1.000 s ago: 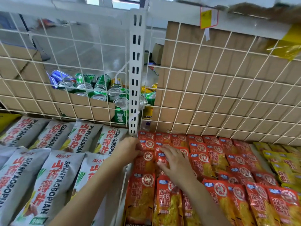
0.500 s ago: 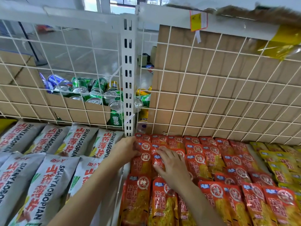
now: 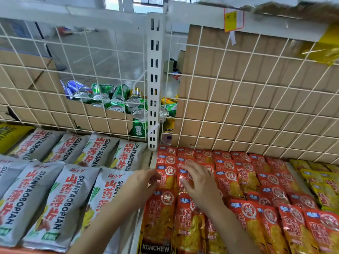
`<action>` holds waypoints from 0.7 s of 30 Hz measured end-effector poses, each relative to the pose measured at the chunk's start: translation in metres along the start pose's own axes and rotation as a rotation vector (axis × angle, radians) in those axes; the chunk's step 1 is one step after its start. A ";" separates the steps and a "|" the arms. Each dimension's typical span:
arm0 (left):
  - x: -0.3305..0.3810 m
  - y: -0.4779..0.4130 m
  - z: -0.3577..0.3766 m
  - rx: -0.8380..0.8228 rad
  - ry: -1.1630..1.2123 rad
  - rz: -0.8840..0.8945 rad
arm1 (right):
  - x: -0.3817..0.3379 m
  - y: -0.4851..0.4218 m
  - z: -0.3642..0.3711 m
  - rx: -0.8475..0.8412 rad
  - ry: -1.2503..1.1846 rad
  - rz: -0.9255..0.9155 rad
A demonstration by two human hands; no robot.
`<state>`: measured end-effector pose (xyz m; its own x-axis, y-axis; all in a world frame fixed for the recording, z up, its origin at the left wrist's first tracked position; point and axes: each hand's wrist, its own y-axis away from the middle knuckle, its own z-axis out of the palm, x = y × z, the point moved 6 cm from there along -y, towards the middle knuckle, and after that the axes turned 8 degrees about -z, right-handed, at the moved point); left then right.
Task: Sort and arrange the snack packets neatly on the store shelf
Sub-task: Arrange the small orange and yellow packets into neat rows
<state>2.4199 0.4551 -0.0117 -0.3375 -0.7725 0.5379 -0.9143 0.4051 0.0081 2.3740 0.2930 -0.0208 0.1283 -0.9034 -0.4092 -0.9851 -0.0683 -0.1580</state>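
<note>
Head: both hands at the left end of the red packets (image 3: 227, 180).
Right hand (image 3: 200, 182) lies flat, fingers spread; left hand (image 3: 141, 182) curls at a packet's edge, grip unclear. Both sit lower than before. Front packet (image 3: 156, 226) reads KONCHEW; grey packets (image 3: 60, 195) read SHANYAOBOPIAN.

A white store shelf (image 3: 134, 239) in two bays, split by a slotted upright post (image 3: 155, 79), with a wire grid back (image 3: 238, 107) along the far edge. In the left bay, grey bags (image 3: 60, 198) printed SHANYAOBOPIAN lie flat in two rows, far and near, their edges touching. A yellow bag (image 3: 11, 136) lies at the far left. In the right bay, red-orange packets (image 3: 247, 173) lie overlapping in rows from far to near. Yellow packets (image 3: 321, 180) lie just beside them on the right.
</note>
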 end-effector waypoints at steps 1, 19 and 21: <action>-0.001 0.004 0.004 -0.006 -0.007 0.005 | -0.005 0.002 -0.002 0.020 -0.010 -0.022; -0.002 0.023 0.007 -0.010 -0.001 -0.020 | -0.042 0.018 0.000 -0.003 -0.246 -0.083; -0.003 0.022 0.007 -0.038 -0.011 -0.030 | -0.039 0.019 -0.007 0.021 -0.333 -0.031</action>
<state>2.3992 0.4627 -0.0193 -0.3122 -0.7898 0.5280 -0.9151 0.3992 0.0560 2.3491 0.3243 -0.0012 0.1923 -0.7126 -0.6748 -0.9779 -0.0816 -0.1924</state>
